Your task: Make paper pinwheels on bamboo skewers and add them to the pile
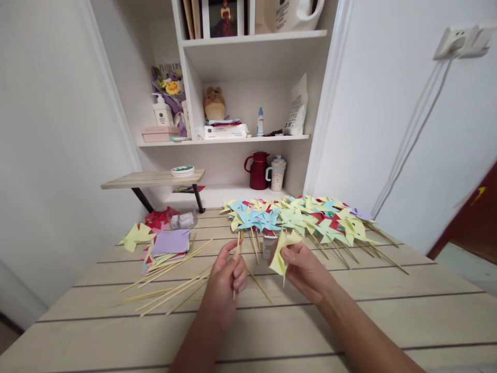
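Observation:
Between the thumb and fingers of my left hand (pixel 228 274) a thin wooden stick (pixel 238 241) stands nearly upright. My right hand (pixel 305 267) pinches a pale yellow paper pinwheel (pixel 282 254), its blades folded and curled; part of it is hidden by my thumb and fingers. The two hands are apart, above the table front. Just behind them lies a heap of paper pinwheels on sticks (pixel 298 217) in yellow, blue, green and red. A small clear box (pixel 267 245) sits partly hidden behind my right hand.
Left of my hands are loose wooden sticks (pixel 171 298), a stack of coloured paper squares (pixel 171 242), yellow paper pieces (pixel 135 235) and a clear plastic container (pixel 183 220). A small raised stand (pixel 155 179) is behind them. White shelves (pixel 225 141) hold a red jug (pixel 258 171) and a cup (pixel 277 173).

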The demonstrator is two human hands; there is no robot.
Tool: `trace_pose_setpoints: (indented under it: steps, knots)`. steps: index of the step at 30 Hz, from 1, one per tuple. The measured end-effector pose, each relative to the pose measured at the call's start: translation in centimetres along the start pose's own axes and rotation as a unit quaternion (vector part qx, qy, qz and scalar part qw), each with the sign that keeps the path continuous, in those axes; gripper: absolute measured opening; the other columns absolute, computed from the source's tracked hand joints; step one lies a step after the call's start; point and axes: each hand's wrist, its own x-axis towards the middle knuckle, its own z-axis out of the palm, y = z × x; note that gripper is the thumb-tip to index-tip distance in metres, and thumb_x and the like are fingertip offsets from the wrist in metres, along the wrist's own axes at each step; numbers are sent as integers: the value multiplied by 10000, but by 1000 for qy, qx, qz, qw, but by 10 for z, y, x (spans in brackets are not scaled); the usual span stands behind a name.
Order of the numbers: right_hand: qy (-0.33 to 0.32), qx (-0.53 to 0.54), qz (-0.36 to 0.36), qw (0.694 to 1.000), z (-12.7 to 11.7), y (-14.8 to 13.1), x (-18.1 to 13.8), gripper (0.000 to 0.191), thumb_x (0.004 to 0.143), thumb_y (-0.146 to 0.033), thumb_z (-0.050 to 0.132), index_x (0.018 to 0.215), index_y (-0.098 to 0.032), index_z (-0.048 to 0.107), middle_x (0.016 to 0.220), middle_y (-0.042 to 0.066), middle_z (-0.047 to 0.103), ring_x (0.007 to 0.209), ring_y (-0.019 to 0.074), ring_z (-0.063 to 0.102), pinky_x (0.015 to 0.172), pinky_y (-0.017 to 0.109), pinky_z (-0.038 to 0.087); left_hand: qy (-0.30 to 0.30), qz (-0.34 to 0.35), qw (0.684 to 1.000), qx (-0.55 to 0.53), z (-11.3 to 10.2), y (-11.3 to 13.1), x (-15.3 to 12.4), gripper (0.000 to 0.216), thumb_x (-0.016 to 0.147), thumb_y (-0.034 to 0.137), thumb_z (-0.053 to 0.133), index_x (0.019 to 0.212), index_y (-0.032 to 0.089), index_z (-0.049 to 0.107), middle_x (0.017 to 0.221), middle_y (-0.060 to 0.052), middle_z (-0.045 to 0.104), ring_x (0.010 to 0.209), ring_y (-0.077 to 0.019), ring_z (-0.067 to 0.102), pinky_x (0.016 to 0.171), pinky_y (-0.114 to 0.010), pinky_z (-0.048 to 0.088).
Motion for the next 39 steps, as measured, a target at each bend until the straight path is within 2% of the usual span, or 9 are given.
trace_pose_setpoints:
  steps: [6,11,17,22,25,28,32,35,39]
  knots:
    - [-58,58,27,996,-2,-1,3,273,654,-292,887,764,-189,660,582,-60,540,510,75,454,557,223,443,-24,-7,999,-39,1,1,-1,337,837,246,682,1140,166,559,579,101,349,431,-32,238,431,-174,192]
    - [-32,82,40,995,-5,-2,4,272,656,-245,883,808,-203,662,603,-77,515,547,74,465,578,218,456,-14,-6,994,-112,-5,2,5,224,824,168,696,1017,139,585,592,89,367,455,-32,299,445,-171,240]
    - [-35,51,51,997,-6,-3,3,266,659,-261,875,817,-206,669,613,-68,518,548,80,457,585,235,465,-9,-19,988,-153,-12,3,7,179,834,101,643,998,142,582,604,79,393,478,-39,346,483,-168,301]
    - [-35,-15,31,999,-6,1,2,264,668,-316,869,782,-204,659,618,-52,551,535,88,474,568,238,459,-13,-15,993,-114,-9,6,3,208,820,144,651,1011,155,570,601,86,379,468,-41,318,478,-171,282]
    - [-40,-98,-9,994,-6,3,-2,253,663,-291,872,758,-209,652,674,-39,606,581,96,524,567,219,443,-24,-4,1000,-4,-5,2,-1,248,847,231,642,1077,181,567,559,110,321,431,-39,203,437,-173,176]
    - [-111,-243,-69,961,-2,1,-8,161,728,-248,826,771,-210,676,729,-15,650,646,117,577,612,234,458,-43,38,987,152,-3,-11,-6,306,880,359,617,1138,198,586,508,106,351,424,-55,252,437,-177,198]
    - [-204,-408,-170,874,4,-8,-14,66,882,-221,667,834,-198,706,827,44,711,755,160,648,712,281,480,-58,119,945,300,-3,-22,-10,354,893,444,585,1145,209,662,711,-8,682,547,-119,536,520,-224,400]
    - [-211,-442,-227,842,5,-14,-14,107,909,-205,624,836,-201,702,790,42,709,722,153,647,676,264,479,-45,185,909,370,-3,-20,-15,329,908,421,559,1107,214,720,1031,-71,764,812,-199,692,710,-281,521]
    - [-185,-455,-295,820,6,-16,-14,103,905,-184,629,845,-207,710,781,45,709,712,147,645,646,247,480,-65,256,856,445,-3,-15,-19,326,948,338,499,1168,231,715,1141,-65,746,1003,-214,710,865,-291,533]
